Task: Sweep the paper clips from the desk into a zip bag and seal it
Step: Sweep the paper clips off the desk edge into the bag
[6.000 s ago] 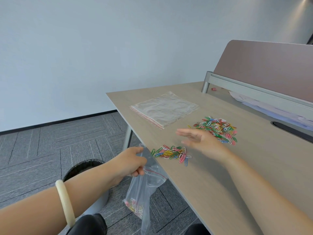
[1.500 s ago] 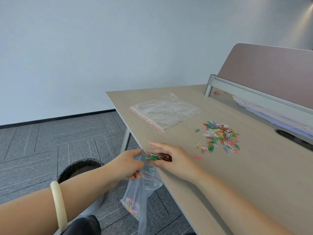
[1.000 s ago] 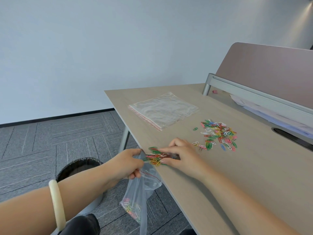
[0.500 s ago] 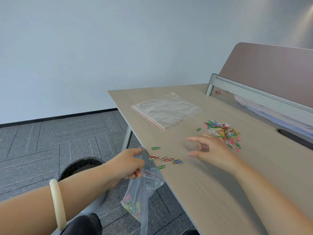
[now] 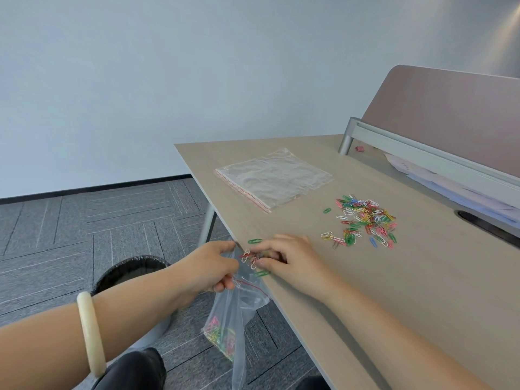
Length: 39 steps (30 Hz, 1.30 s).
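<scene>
My left hand (image 5: 209, 267) pinches the mouth of a clear zip bag (image 5: 233, 319) that hangs below the desk edge, with coloured paper clips in its bottom. My right hand (image 5: 284, 261) lies palm down on the desk (image 5: 365, 291) at the edge, fingers curled against a small bunch of paper clips (image 5: 250, 256) right at the bag's mouth. Two green clips (image 5: 254, 241) lie loose beside the fingers. A larger heap of coloured paper clips (image 5: 363, 220) sits farther right on the desk.
A stack of spare clear zip bags (image 5: 271, 177) lies flat at the desk's far left. A pink partition with a grey rail (image 5: 422, 153) bounds the back. A black waste bin (image 5: 126, 270) stands on the carpet under my left arm.
My right hand has come back from the heap to the desk edge, dragging the few scattered clips up to the bag's mouth. My left hand still holds the bag in the same place.
</scene>
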Tool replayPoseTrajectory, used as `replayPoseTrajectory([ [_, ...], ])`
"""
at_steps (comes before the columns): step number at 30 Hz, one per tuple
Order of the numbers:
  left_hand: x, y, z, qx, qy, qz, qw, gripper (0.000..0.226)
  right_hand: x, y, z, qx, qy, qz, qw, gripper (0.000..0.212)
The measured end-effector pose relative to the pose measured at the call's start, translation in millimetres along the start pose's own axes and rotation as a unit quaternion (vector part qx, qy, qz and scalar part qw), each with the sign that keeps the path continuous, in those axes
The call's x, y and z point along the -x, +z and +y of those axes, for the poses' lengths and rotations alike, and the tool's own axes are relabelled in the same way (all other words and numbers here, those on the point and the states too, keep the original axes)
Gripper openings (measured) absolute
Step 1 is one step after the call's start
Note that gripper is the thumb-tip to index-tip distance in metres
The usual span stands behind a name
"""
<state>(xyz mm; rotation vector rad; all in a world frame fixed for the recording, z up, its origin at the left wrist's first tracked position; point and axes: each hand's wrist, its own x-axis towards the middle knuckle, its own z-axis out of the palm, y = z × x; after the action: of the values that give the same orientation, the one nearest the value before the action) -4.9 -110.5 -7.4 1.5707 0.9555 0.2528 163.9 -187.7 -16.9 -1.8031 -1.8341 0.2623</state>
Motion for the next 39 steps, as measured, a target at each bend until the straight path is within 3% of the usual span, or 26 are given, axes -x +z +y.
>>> replayPoseTrajectory([
  [4, 2.4, -2.7, -0.8, 0.002, 0.001, 0.0, 1.0, 0.065, 0.8, -3.9, -10.1, -0.183, 0.044, 0.016, 0.982, 0.029],
  [7, 3.9, -4.4, -1.6, 0.003, -0.001, 0.003, 1.0, 0.065, 5.0, -20.0, -0.3, -0.091, 0.047, 0.038, 0.994, 0.036],
  [11, 4.8, -4.1, -1.7, -0.002, -0.003, 0.006, 1.0, 0.066, 6.0, -14.8, 13.3, 0.119, 0.02, -0.093, 0.988, 0.056],
  [19, 6.9, -2.5, 1.3, -0.004, -0.001, 0.01, 1.0, 0.066, 2.3, 0.8, 5.3, 0.018, -0.061, -0.011, 0.998, 0.034],
  [23, 7.3, -2.5, 0.6, -0.004, -0.002, 0.007, 1.0, 0.067, 13.0, -25.8, 23.2, 0.042, 0.015, 0.031, 0.999, 0.033],
  [26, 5.4, -2.0, -0.8, -0.009, -0.003, -0.001, 1.0, 0.067, 25.4, -48.3, 58.9, 0.2, 0.181, 0.028, 0.962, 0.063],
  [28, 4.8, -1.5, -1.3, -0.013, -0.004, -0.007, 1.0, 0.068, 29.7, -61.3, 82.0, 0.223, 0.295, 0.059, 0.927, 0.085],
  [30, 5.0, -0.5, -0.4, -0.017, -0.003, -0.011, 1.0, 0.068, 27.2, -69.8, 101.1, 0.229, 0.357, 0.072, 0.903, 0.097],
  [34, 5.1, 2.7, 3.5, -0.026, 0.0, -0.012, 1.0, 0.066, 7.8, -80.0, 126.2, 0.248, 0.391, 0.069, 0.883, 0.103],
  [39, 6.4, 2.2, 6.4, -0.031, -0.002, -0.009, 0.999, 0.064, -12.5, -88.0, 149.6, 0.226, 0.393, 0.039, 0.891, 0.102],
])
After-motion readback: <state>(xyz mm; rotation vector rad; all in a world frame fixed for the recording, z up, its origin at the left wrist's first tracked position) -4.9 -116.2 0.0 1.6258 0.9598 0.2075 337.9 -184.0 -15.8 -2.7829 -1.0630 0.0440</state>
